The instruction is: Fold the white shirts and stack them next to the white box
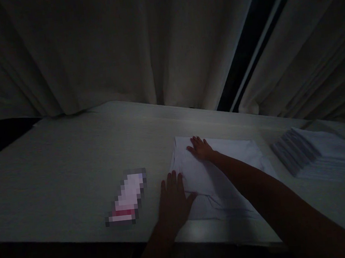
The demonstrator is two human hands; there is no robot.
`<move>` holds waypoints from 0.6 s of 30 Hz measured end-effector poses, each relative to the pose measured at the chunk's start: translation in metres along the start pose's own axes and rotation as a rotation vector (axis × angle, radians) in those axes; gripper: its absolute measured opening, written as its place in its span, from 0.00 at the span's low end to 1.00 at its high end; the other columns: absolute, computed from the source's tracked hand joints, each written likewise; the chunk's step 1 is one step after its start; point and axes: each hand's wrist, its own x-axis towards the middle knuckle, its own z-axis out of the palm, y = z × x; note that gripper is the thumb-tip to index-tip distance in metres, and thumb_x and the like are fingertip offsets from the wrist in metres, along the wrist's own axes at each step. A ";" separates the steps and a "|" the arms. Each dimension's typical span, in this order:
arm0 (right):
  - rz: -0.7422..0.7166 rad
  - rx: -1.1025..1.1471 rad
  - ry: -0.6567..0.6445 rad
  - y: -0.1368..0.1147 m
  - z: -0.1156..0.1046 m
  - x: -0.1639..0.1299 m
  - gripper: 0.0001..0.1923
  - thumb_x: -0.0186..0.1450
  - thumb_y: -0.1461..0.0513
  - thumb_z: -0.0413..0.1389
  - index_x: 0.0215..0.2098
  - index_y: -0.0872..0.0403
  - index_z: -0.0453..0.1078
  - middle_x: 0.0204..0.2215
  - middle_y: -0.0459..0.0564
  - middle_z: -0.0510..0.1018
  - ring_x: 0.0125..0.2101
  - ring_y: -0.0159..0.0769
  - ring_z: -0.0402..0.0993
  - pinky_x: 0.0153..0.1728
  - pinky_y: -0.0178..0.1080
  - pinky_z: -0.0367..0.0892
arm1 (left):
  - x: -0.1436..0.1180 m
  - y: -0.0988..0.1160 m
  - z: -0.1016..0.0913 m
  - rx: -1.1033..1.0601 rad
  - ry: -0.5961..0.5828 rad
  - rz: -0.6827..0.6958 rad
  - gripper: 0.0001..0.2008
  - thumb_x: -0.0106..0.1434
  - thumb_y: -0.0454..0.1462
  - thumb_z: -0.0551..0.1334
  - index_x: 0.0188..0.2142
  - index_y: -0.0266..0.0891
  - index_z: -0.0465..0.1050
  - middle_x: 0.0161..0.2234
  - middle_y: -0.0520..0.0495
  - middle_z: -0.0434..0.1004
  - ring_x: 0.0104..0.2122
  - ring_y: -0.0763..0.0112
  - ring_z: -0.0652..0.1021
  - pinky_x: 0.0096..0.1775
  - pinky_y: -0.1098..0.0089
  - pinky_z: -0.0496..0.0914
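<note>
A white cloth (pixel 230 149), folded in layers, lies flat on the pale table in dim light. My right hand (pixel 201 148) rests with fingers spread on its far left part, palm down. At the cloth's near left edge, my left hand (pixel 174 200) lies flat with its fingers stretched out and its thumb over the fabric. Some wrinkles run along the cloth's near side. My right forearm crosses over the cloth and hides part of it. Neither hand grips anything.
A neat stack of folded white cloths (pixel 332 155) with grey striped ends stands on the right. Left of my hands lies a pixelated pinkish rectangular object (pixel 128 197). Long curtains (pixel 114 49) hang behind the table (pixel 57 178), whose near edge runs below my hands.
</note>
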 end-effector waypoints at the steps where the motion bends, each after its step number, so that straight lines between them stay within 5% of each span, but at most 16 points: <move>1: 0.018 -0.009 0.006 0.013 -0.001 -0.006 0.45 0.66 0.38 0.25 0.69 0.57 0.43 0.68 0.58 0.45 0.67 0.47 0.39 0.63 0.54 0.39 | 0.000 0.000 0.001 0.005 -0.003 0.001 0.41 0.64 0.58 0.44 0.66 0.32 0.50 0.67 0.33 0.46 0.67 0.50 0.47 0.64 0.47 0.45; 12: 0.424 -0.121 0.074 0.219 -0.008 -0.131 0.44 0.67 0.40 0.26 0.68 0.61 0.46 0.68 0.59 0.46 0.67 0.48 0.39 0.63 0.53 0.42 | 0.005 -0.001 0.000 0.082 -0.030 0.032 0.41 0.63 0.59 0.44 0.65 0.31 0.52 0.67 0.33 0.47 0.66 0.48 0.49 0.63 0.46 0.47; 18: 0.512 -0.114 0.104 0.274 -0.001 -0.158 0.44 0.67 0.40 0.26 0.69 0.61 0.44 0.68 0.60 0.47 0.67 0.48 0.40 0.63 0.53 0.43 | 0.007 -0.006 0.007 0.125 -0.051 0.062 0.42 0.62 0.59 0.46 0.66 0.33 0.49 0.68 0.34 0.44 0.67 0.49 0.46 0.63 0.46 0.47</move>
